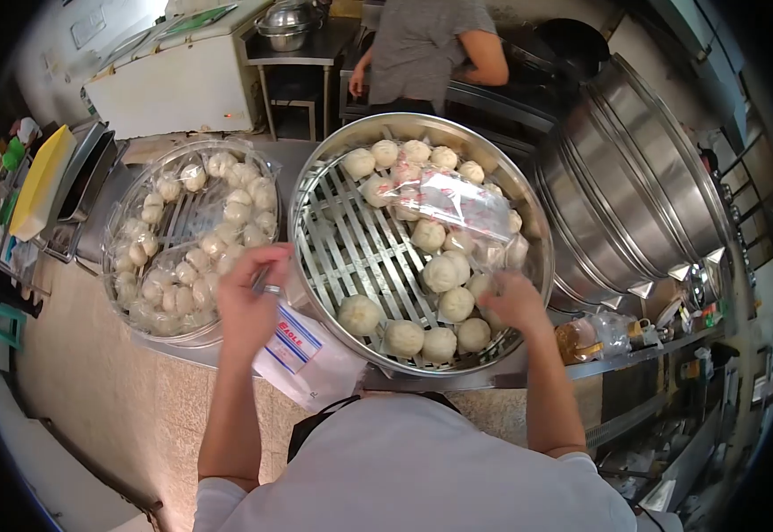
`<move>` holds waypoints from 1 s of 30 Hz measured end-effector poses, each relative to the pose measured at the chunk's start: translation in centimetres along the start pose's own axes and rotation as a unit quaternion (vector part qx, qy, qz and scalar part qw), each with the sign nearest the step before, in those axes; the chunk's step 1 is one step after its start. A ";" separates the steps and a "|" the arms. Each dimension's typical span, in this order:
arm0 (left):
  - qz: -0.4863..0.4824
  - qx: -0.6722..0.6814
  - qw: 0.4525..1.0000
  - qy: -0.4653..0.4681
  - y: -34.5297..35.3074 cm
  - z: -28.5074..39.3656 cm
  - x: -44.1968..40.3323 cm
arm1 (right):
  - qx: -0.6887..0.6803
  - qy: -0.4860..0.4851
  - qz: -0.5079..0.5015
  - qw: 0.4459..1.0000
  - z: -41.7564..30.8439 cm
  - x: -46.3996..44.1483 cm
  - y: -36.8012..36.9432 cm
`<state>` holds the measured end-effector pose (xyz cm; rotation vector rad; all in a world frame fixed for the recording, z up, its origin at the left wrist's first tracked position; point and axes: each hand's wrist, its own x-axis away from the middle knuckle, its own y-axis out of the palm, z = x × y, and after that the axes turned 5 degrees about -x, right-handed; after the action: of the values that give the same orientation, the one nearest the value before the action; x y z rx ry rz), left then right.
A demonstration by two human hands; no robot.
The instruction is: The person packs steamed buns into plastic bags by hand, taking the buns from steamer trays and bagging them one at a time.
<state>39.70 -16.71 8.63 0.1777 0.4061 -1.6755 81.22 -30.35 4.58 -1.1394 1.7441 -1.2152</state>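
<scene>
A large round steel steamer tray (338, 257) with a slatted bottom holds many pale buns (402, 339) along its right and lower parts. A clear plastic bag (462, 206) with red print lies over some of them. My right hand (512, 300) is inside the tray's right side, fingers bent at the buns; what its fingertips hold is hidden. My left hand (255, 288) is raised just left of the tray's rim, its fingers curled and slightly blurred. Below it a white bag with blue and red print (302, 350) hangs at the counter edge.
At the left, a second round tray (193, 222) holds plastic-wrapped buns. Tall stacked steel steamers (639, 177) stand at the right. Bagged items (595, 337) lie on the counter's front right. Another person in a grey shirt (422, 49) stands behind the counter. A white chest freezer (174, 84) is behind.
</scene>
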 end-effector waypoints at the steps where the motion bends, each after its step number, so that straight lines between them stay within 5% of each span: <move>1: -0.030 -0.014 0.999 0.006 2.2 0.9 0.4 | 0.016 0.001 -0.021 1.000 0.1 0.2 0.9; 5: -0.173 -0.070 0.982 0.017 9.1 3.8 1.6 | -0.022 0.051 0.007 0.998 0.4 0.6 -0.5; 8: -0.206 -0.103 0.968 0.099 13.6 5.4 2.1 | -0.307 -0.002 0.013 0.952 0.2 1.2 -3.6; 9: -0.206 -0.082 0.970 0.102 15.2 5.9 2.2 | -0.469 0.006 -0.040 0.882 -0.1 1.4 -3.8; 11: -0.206 -0.041 0.972 0.107 17.9 6.5 2.2 | -0.584 -0.023 -0.150 0.798 -1.1 1.8 -5.8; 15: -0.385 0.070 0.920 -0.016 20.5 5.0 2.3 | -0.725 0.016 -0.251 0.641 -1.7 1.7 -5.3; 18: -0.326 -0.041 0.934 -0.141 21.0 3.4 1.7 | -0.731 0.107 -0.139 0.659 -1.6 1.6 -3.9; 21: -0.261 -0.052 0.954 -0.141 21.1 2.6 2.0 | -0.718 0.085 -0.086 0.685 -1.3 2.3 -3.5; 25: -0.281 -0.126 0.941 -0.141 20.6 3.8 1.6 | -0.587 0.047 -0.074 0.805 -2.6 2.6 -3.3; 30: -0.243 -0.132 0.954 -0.118 18.4 3.1 0.0 | -0.565 0.088 -0.062 0.818 -1.4 1.2 -3.3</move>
<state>58.13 -19.64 8.49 -0.3448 0.5149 -2.0720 80.37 -31.55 8.03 -1.8241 2.6626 -0.2078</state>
